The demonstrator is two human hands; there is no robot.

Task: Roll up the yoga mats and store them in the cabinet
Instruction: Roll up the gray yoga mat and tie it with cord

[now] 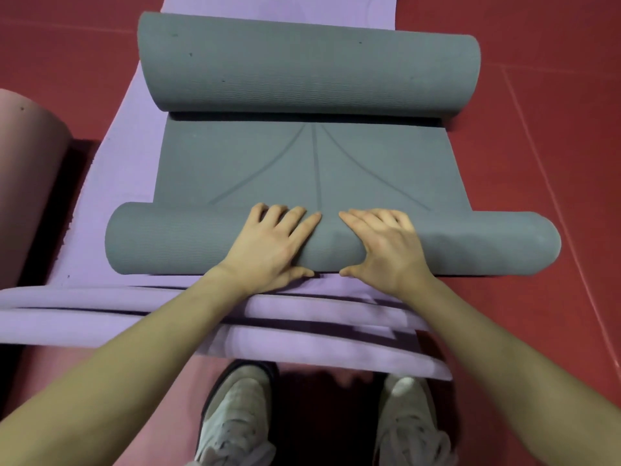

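Pink mat (28, 183): a rolled pink yoga mat at 9 o'clock, on the far left. Only part of it shows. It sits just beside the purple mat.

Purple mat (111, 183): a flat purple yoga mat that runs from 12 o'clock down to 6 o'clock. The gray mat lies on top of it. Its near end is bunched into soft folds (100, 307) in front of the shoes.

Gray mat (302, 163): a gray yoga mat in the middle, rolled at both ends. The flat part between the rolls has thin lines that fan out.

Far roll (309, 68): the big gray roll at 12 o'clock. No hand touches it.

Near roll (168, 243): the smaller gray roll, just below the middle, reaching from 9 o'clock to 3 o'clock.

Left hand (268, 245): it rests on top of the near roll. The fingers are spread and bend over the roll. The thumb is tucked at the near edge, so the hand wraps the roll.

Right hand (383, 247): it rests on the near roll just beside the left hand, not touching it. Its fingers bend over the top and the thumb hooks the near edge, the same way.

Shoes (235, 425): two gray shoes at 6 o'clock, toes pointing at the mats.

Floor (544, 129): red floor at 3 o'clock, with thin pale lines on it.
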